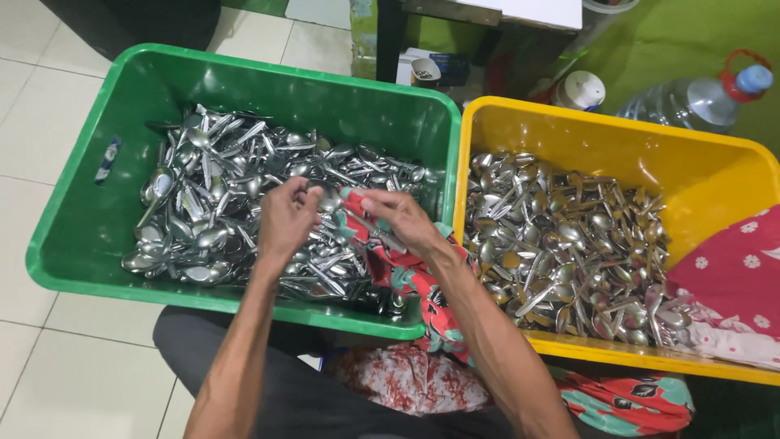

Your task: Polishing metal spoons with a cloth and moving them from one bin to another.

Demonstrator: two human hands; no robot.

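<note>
Both hands [286, 219] [402, 218] rub a spoon [329, 200] with cloth [398, 268].

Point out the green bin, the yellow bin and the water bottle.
green bin [89, 211], head view, bare left inner wall.
yellow bin [699, 167], head view, bare far inner wall.
water bottle [691, 102], head view, clear body.

A yellow plastic crate [715, 162] stands just beside the green one, heaped with tarnished metal spoons [569, 244]. A red cloth with white flowers [735, 268] drapes over its right rim. Behind it lie a clear water bottle with a blue cap [691, 102] and a white lidded container [581, 89]. The floor is pale tile [41, 106].
</note>
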